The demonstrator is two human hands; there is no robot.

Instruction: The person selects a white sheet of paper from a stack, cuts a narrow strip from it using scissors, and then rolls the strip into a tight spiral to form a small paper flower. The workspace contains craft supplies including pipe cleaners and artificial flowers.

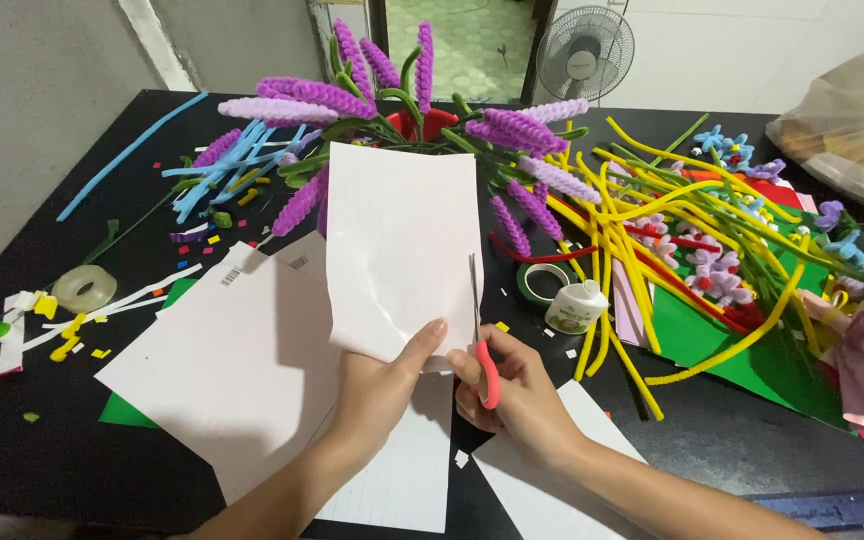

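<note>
My left hand [377,385] pinches the lower edge of a white paper sheet [402,240] and holds it up above the black table [82,440]. My right hand [512,395] grips red-handled scissors [480,325], whose blades run up along the sheet's right edge. More white sheets [232,370] lie flat under both hands.
Purple pipe-cleaner flowers [352,95] in a red pot stand behind the sheet. Yellow pipe cleaners [642,240], green paper [712,340], a small white glue bottle [574,307], green tape [537,280], a clear tape roll [84,288], blue pipe cleaners [222,165] and paper scraps lie around. A fan [584,50] stands beyond.
</note>
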